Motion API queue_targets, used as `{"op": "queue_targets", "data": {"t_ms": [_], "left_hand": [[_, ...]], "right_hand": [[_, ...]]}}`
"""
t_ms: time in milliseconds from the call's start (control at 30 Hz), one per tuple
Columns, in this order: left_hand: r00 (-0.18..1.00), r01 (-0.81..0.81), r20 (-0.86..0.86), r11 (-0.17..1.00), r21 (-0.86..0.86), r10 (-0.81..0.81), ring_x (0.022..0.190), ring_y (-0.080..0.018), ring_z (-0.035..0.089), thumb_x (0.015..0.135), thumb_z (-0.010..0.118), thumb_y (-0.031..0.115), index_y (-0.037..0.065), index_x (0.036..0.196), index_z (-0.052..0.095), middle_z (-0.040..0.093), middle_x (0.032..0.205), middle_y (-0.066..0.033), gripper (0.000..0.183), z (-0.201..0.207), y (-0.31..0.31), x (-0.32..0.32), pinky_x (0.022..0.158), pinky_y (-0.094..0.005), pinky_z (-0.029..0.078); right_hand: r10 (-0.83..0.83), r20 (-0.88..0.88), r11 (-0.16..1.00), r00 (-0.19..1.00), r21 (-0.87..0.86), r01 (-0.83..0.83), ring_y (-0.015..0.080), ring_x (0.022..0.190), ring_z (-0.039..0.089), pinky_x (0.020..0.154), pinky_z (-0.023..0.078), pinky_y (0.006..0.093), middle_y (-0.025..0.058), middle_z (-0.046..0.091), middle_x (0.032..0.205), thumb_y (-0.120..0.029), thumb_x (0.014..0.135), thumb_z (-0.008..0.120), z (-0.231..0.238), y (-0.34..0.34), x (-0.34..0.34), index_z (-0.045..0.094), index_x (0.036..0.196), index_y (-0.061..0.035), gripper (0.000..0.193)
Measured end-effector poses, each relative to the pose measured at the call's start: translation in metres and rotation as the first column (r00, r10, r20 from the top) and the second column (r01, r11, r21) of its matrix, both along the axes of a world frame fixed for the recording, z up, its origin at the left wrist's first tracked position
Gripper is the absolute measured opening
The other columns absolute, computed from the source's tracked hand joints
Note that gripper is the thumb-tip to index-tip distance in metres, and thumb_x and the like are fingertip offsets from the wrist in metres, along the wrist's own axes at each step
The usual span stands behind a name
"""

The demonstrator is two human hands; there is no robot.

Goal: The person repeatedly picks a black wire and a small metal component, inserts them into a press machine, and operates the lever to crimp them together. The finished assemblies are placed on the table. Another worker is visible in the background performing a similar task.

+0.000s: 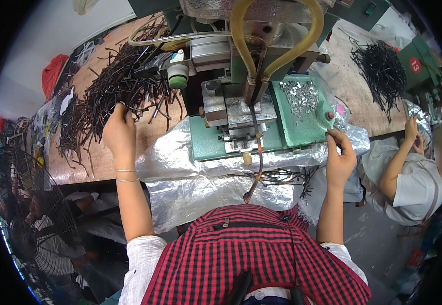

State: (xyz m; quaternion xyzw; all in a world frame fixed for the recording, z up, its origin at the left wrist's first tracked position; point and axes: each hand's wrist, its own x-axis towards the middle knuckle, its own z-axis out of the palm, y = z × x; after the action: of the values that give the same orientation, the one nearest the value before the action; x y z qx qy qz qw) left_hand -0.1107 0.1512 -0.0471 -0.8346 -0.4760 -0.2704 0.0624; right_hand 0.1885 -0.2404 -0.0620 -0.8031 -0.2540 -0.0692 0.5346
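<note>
Left hand [119, 133] grasps dark cords [110, 90]; right hand [339, 155] touches green press [300, 122].

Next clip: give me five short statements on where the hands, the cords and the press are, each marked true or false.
1. The left hand is in the pile of dark cords. True.
2. The right hand rests on the red checked apron. False: it is up at the right edge of the green press, near a small knob.
3. Small silvery bits lie on the green tray of the press. True.
4. The left wrist is bare. False: thin bracelets circle it.
5. Crinkled silver foil hangs over the front of the bench under the press. True.
</note>
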Motion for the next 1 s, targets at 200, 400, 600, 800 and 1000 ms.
{"op": "queue_targets", "data": {"t_ms": [200,400,600,800,1000], "left_hand": [[0.97,0.23,0.066,0.972,0.049,-0.233,0.082,-0.0373,0.069,0.092,0.065,0.012,0.006,0.106,0.067,0.072,0.094,-0.0152,0.015,-0.053,0.031,-0.007,0.07,-0.0438,0.054],[0.764,0.4,0.563,0.916,-0.03,-0.315,0.085,-0.0224,0.071,0.098,0.065,0.008,-0.001,0.112,0.065,0.074,0.096,-0.0126,0.016,-0.028,-0.011,0.056,0.075,-0.0325,0.055],[0.137,0.677,0.877,0.69,0.255,-0.46,0.085,-0.021,0.071,0.101,0.057,-0.003,-0.006,0.107,0.059,0.071,0.1,-0.0206,0.007,0.068,-0.106,0.059,0.08,-0.0314,0.06],[0.337,0.808,0.418,0.487,0.332,-0.844,0.078,-0.0223,0.071,0.078,0.081,0.002,0.003,0.099,0.072,0.074,0.105,-0.017,0.022,0.072,-0.15,0.067,0.063,-0.0304,0.057],[0.306,0.831,0.103,0.318,0.456,-0.946,0.056,-0.0111,0.056,0.074,0.084,0.012,0.008,0.086,0.069,0.073,0.106,-0.0122,0.02,0.063,-0.154,0.107,0.048,-0.0226,0.043]], "right_hand": [[0.444,0.194,0.885,0.875,0.059,-0.463,0.0179,0.094,0.068,0.086,0.051,0.0309,0.0089,0.074,0.098,0.003,0.087,0.068,0.059,0.077,-0.028,0.073,0.096,0.0015,0.01],[0.386,0.068,0.831,0.92,0.407,-0.379,0.0198,0.091,0.07,0.084,0.054,0.0307,0.0102,0.072,0.097,0.001,0.082,0.072,0.055,0.145,-0.052,0.066,0.103,0.0005,0.022],[0.524,-0.17,0.718,0.835,0.615,-0.326,0.0152,0.096,0.067,0.089,0.052,0.0295,0.0104,0.069,0.108,0.002,0.085,0.073,0.066,0.148,-0.073,0.057,0.118,0.0037,0.036],[0.604,-0.205,0.68,0.77,0.637,-0.364,0.0201,0.109,0.065,0.1,0.049,0.0339,0.0169,0.065,0.123,0.005,0.085,0.068,0.094,0.126,-0.093,0.049,0.134,0.0046,0.052],[0.325,-0.01,0.935,0.946,0.156,-0.32,0.02,0.107,0.07,0.097,0.052,0.034,0.0132,0.073,0.112,0.005,0.087,0.058,0.033,0.1,-0.012,0.066,0.12,0.0,0.034]]}}
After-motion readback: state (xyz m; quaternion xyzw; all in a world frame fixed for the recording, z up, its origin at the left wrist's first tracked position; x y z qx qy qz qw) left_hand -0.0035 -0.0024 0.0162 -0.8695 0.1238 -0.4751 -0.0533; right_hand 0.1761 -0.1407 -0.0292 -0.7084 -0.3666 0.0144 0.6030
